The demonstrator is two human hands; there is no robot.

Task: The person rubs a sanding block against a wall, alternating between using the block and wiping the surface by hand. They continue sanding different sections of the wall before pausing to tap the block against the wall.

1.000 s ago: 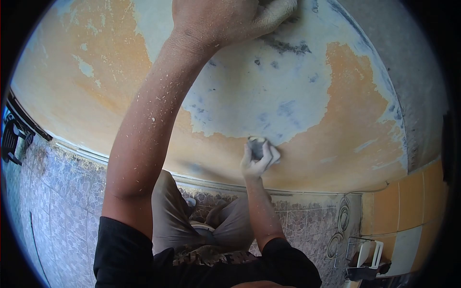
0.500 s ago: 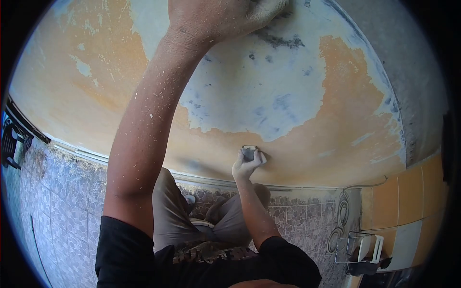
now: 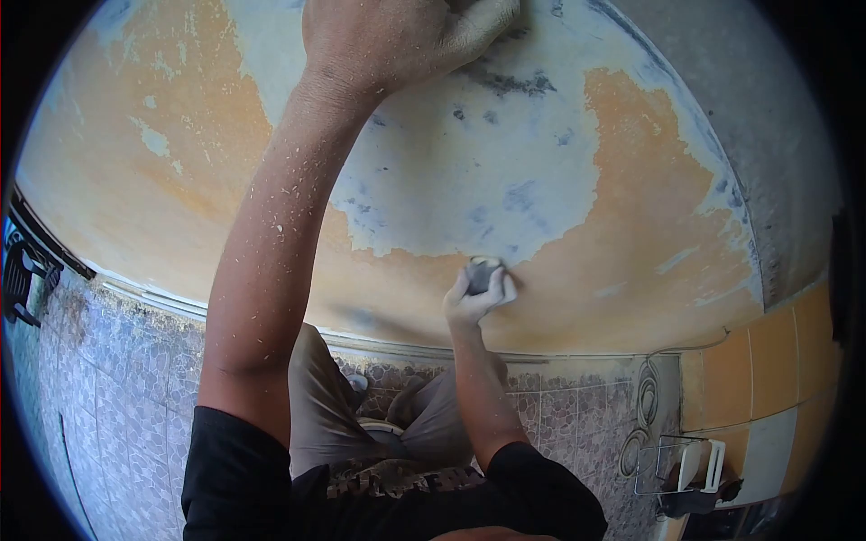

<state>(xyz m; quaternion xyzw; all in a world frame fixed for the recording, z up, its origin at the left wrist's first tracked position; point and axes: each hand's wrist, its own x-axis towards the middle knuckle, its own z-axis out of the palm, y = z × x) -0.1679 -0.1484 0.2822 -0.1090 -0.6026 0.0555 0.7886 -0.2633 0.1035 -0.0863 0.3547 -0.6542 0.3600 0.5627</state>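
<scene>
My right hand [image 3: 476, 299] presses a small grey sanding pad [image 3: 482, 273] against the wall [image 3: 631, 207]. The pad sits right at the lower edge of the pale bare patch [image 3: 469, 153], where orange paint begins. My left arm stretches up across the view, speckled with paint flakes. My left hand [image 3: 397, 36] leans on the bare patch at the top of the frame, its fingers cut off by the frame edge, the thumb pointing right near dark smudges.
Below the painted wall runs a white ledge [image 3: 153, 298], then grey patterned tiles [image 3: 108, 379]. Orange tiles [image 3: 767, 379] stand at the right, with a coiled cable [image 3: 646, 406] and a wire rack [image 3: 681, 469] beside them. My bent knees in khaki trousers [image 3: 316, 397] are close to the wall.
My right hand slid the pad down and left along the paint edge, then back up and to the right. My left hand stayed braced on the wall.
</scene>
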